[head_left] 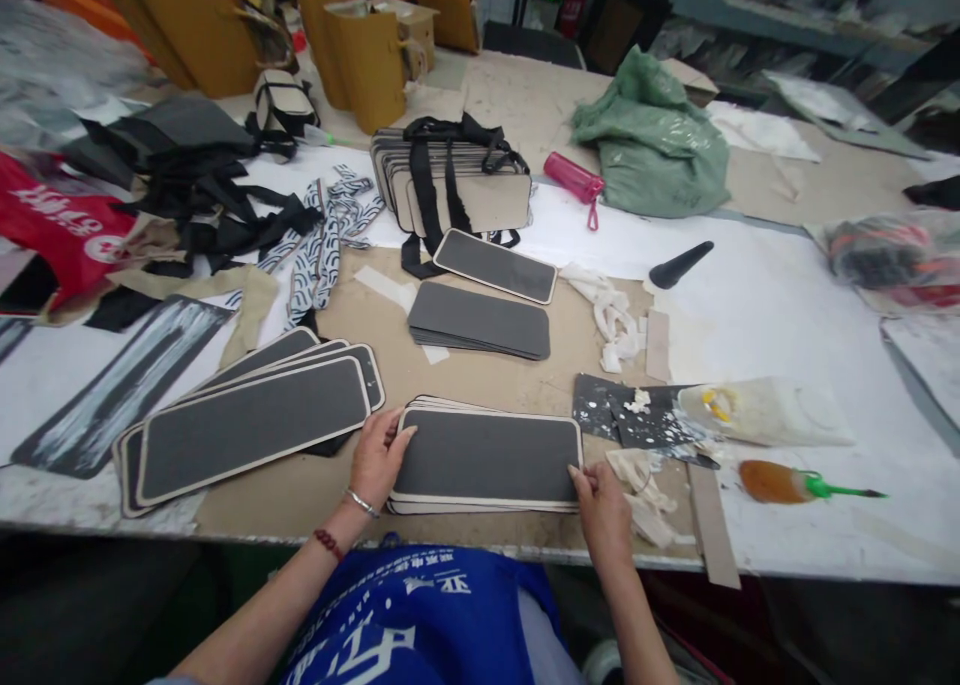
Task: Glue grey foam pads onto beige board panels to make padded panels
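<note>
Panel [487, 455], grey with a pale border, lay atop a low pile [484, 508] at the worktop's [825, 550] near edge. The left hand [379, 457] and right hand [606, 510], nearly closed, pinched its opposite ends, probably to keep it square over those beneath. Leftward lay a fanned stack [255, 430]; beyond, smaller grey pieces [480, 320]; towards the right edge, a squeeze bottle [774, 482].

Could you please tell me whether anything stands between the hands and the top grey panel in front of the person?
Nothing visible does: the left hand and right hand touch the grey panel at opposite ends. The crumpled pale cloth lies beyond the right hand, off the panel.
</note>
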`<action>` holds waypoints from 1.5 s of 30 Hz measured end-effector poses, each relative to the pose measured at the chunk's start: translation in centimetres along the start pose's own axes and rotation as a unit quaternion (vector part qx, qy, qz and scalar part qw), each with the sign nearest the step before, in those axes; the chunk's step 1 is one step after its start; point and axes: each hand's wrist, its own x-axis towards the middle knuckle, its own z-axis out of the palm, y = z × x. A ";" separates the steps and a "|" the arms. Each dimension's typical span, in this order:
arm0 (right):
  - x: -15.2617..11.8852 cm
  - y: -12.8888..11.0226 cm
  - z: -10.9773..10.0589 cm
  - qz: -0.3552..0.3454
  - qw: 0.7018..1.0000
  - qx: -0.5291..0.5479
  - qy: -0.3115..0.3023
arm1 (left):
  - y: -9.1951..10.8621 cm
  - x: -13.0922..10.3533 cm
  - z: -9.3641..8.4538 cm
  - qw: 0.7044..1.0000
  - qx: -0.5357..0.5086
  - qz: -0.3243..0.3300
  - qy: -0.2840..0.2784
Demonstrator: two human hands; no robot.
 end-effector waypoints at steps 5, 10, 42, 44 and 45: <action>0.0 0.0 0.1 -0.005 1.000 -0.001 0.004 | -0.2 -0.1 -0.1 0.999 0.036 0.018 -0.002; 0.0 -0.1 0.1 -0.002 1.000 0.005 0.009 | -0.7 -0.1 -0.5 0.991 0.102 0.087 0.012; 1.2 -6.8 1.6 -0.327 0.926 -0.186 -0.022 | 3.2 0.0 4.0 0.831 0.363 0.382 -0.177; 1.7 -6.1 1.7 -0.333 0.921 -0.199 -0.028 | 3.5 0.0 3.8 0.827 0.369 0.389 -0.170; 2.0 -5.5 1.9 -0.336 0.919 -0.203 -0.027 | 3.6 -0.1 3.7 0.824 0.373 0.394 -0.165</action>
